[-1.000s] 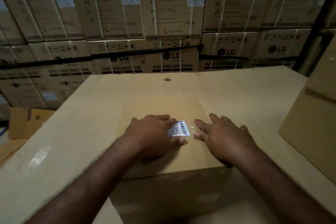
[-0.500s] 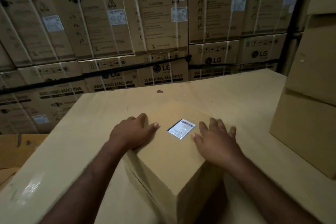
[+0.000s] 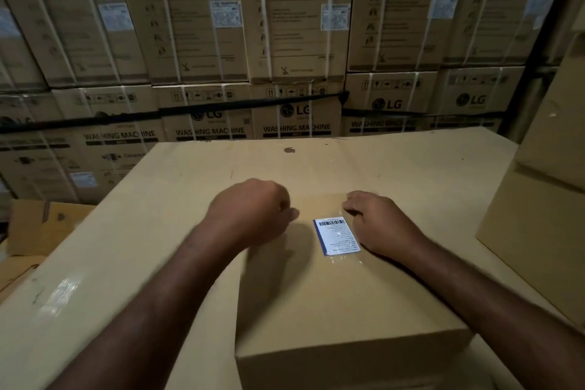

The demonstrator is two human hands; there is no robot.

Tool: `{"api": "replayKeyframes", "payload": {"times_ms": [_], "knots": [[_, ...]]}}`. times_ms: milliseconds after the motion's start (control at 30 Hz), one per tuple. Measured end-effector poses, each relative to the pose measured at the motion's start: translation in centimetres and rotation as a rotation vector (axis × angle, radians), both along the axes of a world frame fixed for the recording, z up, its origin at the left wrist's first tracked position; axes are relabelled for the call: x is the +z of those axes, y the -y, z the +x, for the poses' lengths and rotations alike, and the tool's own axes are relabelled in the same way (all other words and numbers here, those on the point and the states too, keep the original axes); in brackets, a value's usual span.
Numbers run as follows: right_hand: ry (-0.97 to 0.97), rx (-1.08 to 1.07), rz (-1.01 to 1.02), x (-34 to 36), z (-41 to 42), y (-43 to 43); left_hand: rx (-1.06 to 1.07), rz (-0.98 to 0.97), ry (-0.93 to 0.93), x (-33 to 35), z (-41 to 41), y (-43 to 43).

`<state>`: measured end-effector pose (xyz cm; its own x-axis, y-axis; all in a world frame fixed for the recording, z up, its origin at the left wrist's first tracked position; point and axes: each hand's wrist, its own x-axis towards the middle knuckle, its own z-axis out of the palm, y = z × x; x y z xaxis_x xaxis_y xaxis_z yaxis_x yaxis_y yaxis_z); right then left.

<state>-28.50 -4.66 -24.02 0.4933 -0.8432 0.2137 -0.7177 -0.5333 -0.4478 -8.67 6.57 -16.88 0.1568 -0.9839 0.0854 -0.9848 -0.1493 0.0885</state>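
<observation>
A plain cardboard box (image 3: 332,301) sits in front of me on a big flat carton top (image 3: 133,247). A white barcode label (image 3: 337,235) under clear tape is stuck on the box's top near its far edge. My left hand (image 3: 253,212) is blurred and covers the far left corner of the box, fingers curled over it. My right hand (image 3: 378,226) lies just right of the label, its fingers curled round the far edge of the box. The fingertips of both hands are hidden.
Stacked washing machine cartons (image 3: 297,41) with white straps form a wall behind the carton top. Two plain brown boxes (image 3: 538,231) are stacked at the right edge. Loose flattened cardboard (image 3: 38,228) lies low on the left.
The box has been turned, so one flat side now faces me and the label runs lengthwise. Both hands went from lying flat on top to curling at the far edge.
</observation>
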Motion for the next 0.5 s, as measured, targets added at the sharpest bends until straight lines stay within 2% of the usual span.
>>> {"api": "replayKeyframes", "payload": {"times_ms": [100,233,300,500], "knots": [[0.048,-0.009,-0.033,0.2,-0.2,0.2,-0.15,-0.027,-0.22,-1.7,-0.3,4.3],[-0.08,-0.009,-0.054,-0.2,-0.2,0.6,-0.126,-0.042,-0.385,-4.9,-1.1,7.1],[-0.114,0.028,-0.072,-0.4,0.0,0.5,-0.093,-0.06,-0.406,-6.0,-1.1,7.4],[0.057,-0.003,-0.006,-0.1,0.0,0.5,-0.088,-0.08,-0.421,-6.6,-0.8,7.8]]}}
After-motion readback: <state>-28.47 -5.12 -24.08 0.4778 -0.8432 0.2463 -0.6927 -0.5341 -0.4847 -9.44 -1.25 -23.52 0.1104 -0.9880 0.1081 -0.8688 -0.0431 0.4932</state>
